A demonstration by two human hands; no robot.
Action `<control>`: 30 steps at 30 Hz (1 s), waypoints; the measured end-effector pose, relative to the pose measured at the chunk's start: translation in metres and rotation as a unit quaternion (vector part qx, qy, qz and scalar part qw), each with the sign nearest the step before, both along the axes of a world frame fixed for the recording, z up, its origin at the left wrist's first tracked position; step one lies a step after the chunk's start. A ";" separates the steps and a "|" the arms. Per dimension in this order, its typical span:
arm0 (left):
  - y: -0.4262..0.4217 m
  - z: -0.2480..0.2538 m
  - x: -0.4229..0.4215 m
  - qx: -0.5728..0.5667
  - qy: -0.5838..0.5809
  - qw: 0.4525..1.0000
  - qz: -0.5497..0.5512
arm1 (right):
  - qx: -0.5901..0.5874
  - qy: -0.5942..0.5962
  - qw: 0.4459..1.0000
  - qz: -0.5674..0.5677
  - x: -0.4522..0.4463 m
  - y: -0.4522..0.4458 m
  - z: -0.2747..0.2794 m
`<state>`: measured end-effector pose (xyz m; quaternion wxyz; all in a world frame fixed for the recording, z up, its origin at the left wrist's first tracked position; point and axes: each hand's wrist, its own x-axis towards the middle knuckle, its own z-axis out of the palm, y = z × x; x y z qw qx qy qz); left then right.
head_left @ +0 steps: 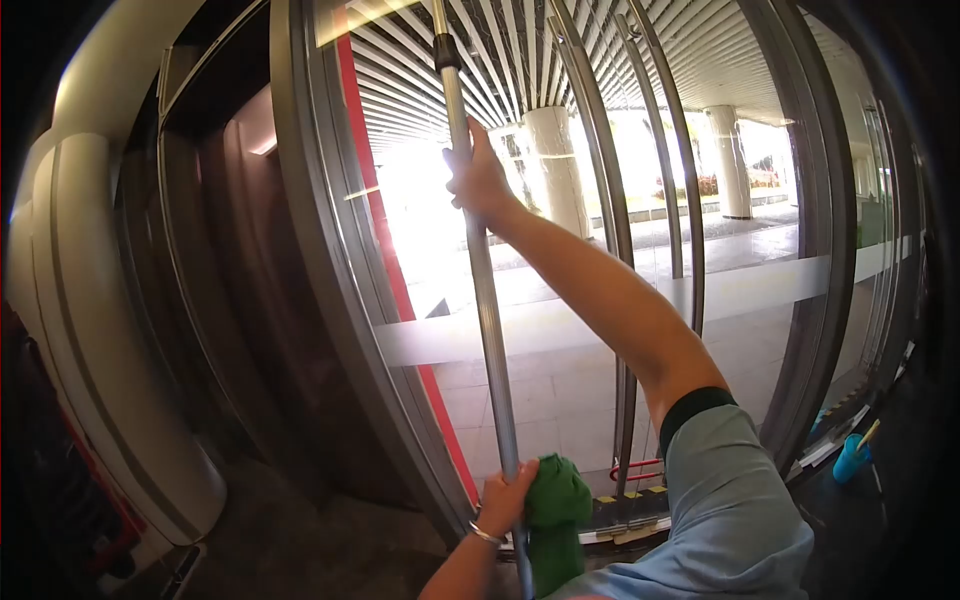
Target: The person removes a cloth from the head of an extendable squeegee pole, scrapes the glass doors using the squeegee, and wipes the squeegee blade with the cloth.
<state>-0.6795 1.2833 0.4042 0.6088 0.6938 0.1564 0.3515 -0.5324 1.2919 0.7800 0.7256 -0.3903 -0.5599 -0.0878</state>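
Observation:
A long metal telescopic pole (pixel 487 330) runs almost upright in front of a glass door (pixel 580 400). It has a black collar (pixel 446 50) near the top of the view, and its upper end is out of sight. High on the pole, my right hand (pixel 480 178) is closed around it, arm stretched up. Lower down, my left hand (pixel 507 497), with a bracelet at the wrist, grips the same pole. A bunched green cloth (pixel 557 495) hangs right beside my left hand; whether those fingers also hold it I cannot tell.
Tall metal door handles (pixel 607 180) stand right of the pole. A dark metal frame (pixel 330 240) and a red strip (pixel 400 270) border the glass on the left. On the floor at right sits a blue bucket (pixel 850 458). A round pale column (pixel 90 330) rises at far left.

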 end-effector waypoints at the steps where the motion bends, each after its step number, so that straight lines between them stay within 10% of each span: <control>1: 0.004 0.017 0.004 -0.022 0.006 1.000 -0.003 | 0.000 0.000 1.000 0.001 -0.001 0.001 -0.004; 8: 0.012 0.114 0.012 -0.037 -0.017 0.998 -0.041 | 0.017 0.002 1.000 0.001 0.001 0.019 -0.004; 30: 0.023 0.139 0.035 -0.033 -0.026 0.998 -0.056 | 0.020 -0.096 0.980 -0.175 0.045 0.046 0.043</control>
